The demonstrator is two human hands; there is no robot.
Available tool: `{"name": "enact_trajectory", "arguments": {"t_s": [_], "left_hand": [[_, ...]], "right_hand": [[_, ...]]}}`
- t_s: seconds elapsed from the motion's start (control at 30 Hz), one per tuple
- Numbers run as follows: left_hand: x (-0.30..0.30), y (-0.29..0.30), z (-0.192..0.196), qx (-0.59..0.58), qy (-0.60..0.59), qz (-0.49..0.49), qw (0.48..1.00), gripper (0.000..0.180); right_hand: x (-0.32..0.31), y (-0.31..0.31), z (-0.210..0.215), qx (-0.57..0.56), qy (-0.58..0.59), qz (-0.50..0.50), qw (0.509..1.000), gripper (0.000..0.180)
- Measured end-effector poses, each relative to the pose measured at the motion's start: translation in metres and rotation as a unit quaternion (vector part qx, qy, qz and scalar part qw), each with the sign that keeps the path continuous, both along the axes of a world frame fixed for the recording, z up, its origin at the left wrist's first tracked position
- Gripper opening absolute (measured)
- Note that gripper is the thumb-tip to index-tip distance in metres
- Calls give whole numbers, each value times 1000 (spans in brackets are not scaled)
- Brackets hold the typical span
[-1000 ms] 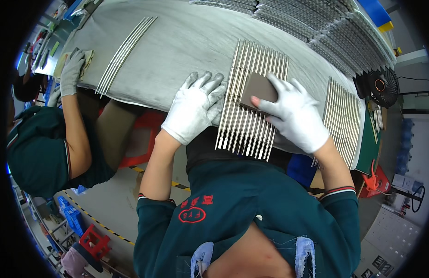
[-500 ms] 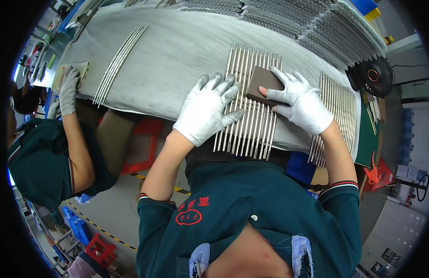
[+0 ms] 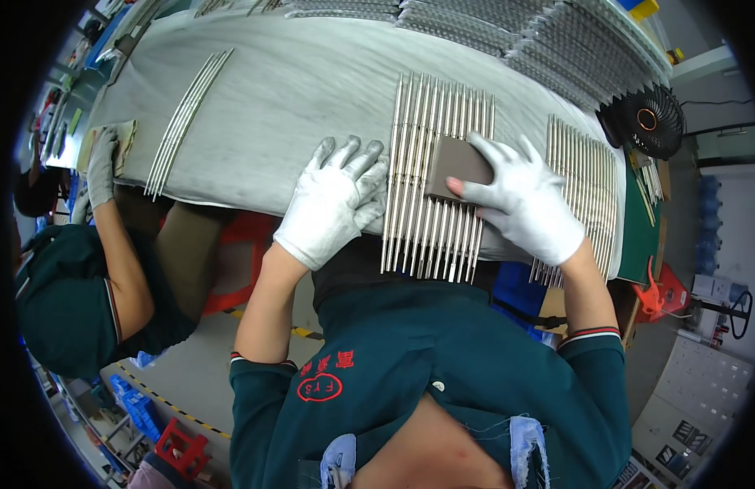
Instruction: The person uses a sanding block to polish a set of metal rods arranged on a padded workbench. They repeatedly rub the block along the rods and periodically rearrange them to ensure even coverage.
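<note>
A row of slim silver metal rods lies side by side in front of me, pointing away from me. My right hand, in a white glove, grips a brown rectangular block that rests flat on the right half of the row. A bare thumb tip shows at the block's near left corner. My left hand, gloved too, lies just off the row's left edge with its fingers stretched out and nothing in them. Whether its fingertips touch the outermost rod, I cannot tell.
A second batch of rods lies to the right, near a black fan. Stacked rods fill the far side. Several rods lie further left on the grey-white table cover. At left, a co-worker's gloved hand rests on a cloth.
My left hand has slid left off the rods to beside them. The block, under my right hand, has come slightly nearer to me. The whole view has shifted a little.
</note>
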State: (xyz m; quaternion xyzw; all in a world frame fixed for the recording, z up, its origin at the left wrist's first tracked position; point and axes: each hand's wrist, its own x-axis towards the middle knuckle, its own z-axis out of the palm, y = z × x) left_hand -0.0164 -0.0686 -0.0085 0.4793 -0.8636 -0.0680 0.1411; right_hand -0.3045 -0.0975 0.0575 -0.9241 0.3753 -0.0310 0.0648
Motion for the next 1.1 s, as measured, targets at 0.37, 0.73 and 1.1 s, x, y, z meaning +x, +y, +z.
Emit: {"name": "enact_trajectory", "arguments": {"t_s": [0.37,0.73,1.1], "left_hand": [[1,0,-2,10,0,3,1000,56],[0,1,-4,-20,4,5,1000,52],[-50,-20,9,-43,25,-3,999,54]], "right_hand": [[-23,-1,0,61,1,-19,998,53],[-40,-14,1,-87,-47,-171,980,62],[-59,-2,-14,-54,16,-76,996,71]]}}
